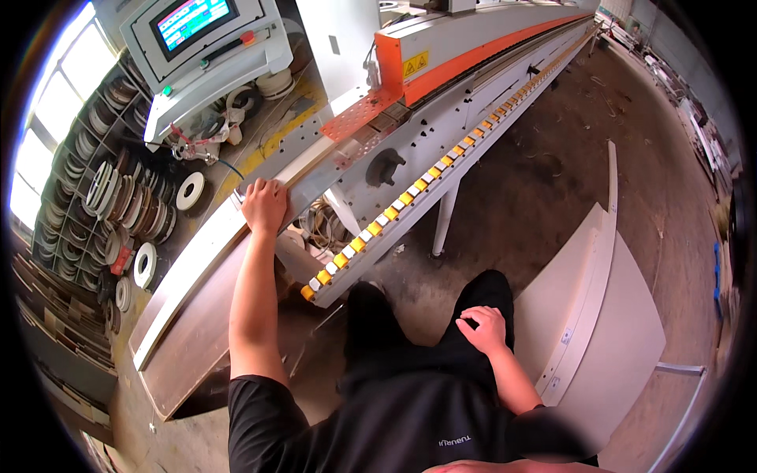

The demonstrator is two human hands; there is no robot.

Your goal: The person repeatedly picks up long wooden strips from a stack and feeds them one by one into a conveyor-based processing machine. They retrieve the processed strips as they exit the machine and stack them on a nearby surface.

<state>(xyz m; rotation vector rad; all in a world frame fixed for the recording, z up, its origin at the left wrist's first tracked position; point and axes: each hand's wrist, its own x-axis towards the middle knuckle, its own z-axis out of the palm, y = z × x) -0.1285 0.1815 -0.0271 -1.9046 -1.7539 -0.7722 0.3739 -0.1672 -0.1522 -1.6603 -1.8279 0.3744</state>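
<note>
A long pale board strip runs from the lower left toward an edge-banding machine with an orange band. My left hand is closed over the strip's near edge, just before the machine's perforated orange guard; the undersides of its fingers are hidden. Below the strip is a brown panel surface. My right hand rests on my right thigh, holding nothing I can see. Its fingers are loosely bent, with a gap beside the thumb.
A rail of yellow and white rollers slants along the machine's near side. Large pale panels with a narrow strip lean at my right. A control panel with a lit screen stands far left, by a rack of banding rolls.
</note>
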